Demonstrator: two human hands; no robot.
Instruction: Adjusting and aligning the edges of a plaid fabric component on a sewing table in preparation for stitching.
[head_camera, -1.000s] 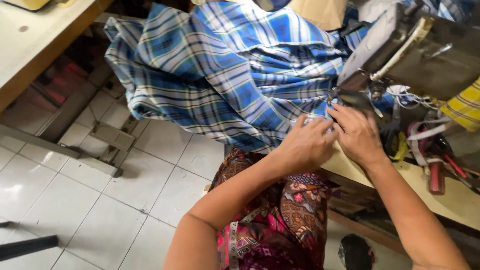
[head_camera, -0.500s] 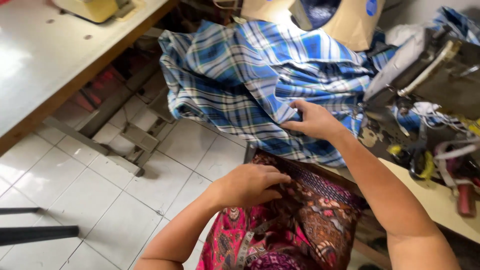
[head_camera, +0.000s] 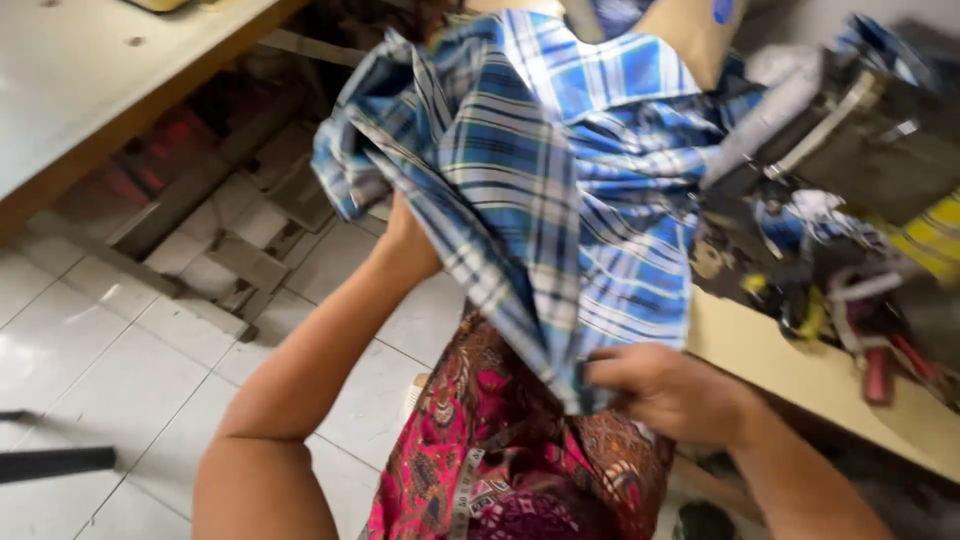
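Cloth fills the middle of the view: one piece of blue plaid fabric (head_camera: 560, 190), checked in blue, white and dark lines, hanging in loose folds from the far side down toward the person's lap. It looks light and soft — it drapes, bunches and creases freely, with no stiffness to hold a shape, so it likely needs a grip at an edge or corner rather than in the slack middle, where it would only slump.

The right hand (head_camera: 665, 392) is near and right of centre, fingers closed in a pinch on the lowest point of the fabric, where a folded edge comes down to a corner. The left hand (head_camera: 405, 235) is raised farther off and to the left, mostly hidden under the cloth; it seems to lift the fabric from beneath, but whether its fingers are closed on it I cannot tell.

Right of the cloth stands one sewing machine (head_camera: 850, 130), dark and blurred, on one pale work table (head_camera: 800, 370), with threads and small tools about it too smeared to count. At far left is one more table (head_camera: 90, 90), its wooden edge above the white tiled floor (head_camera: 120, 360). Below the hands lies the person's red patterned garment (head_camera: 490, 440) — one piece, across the lap.
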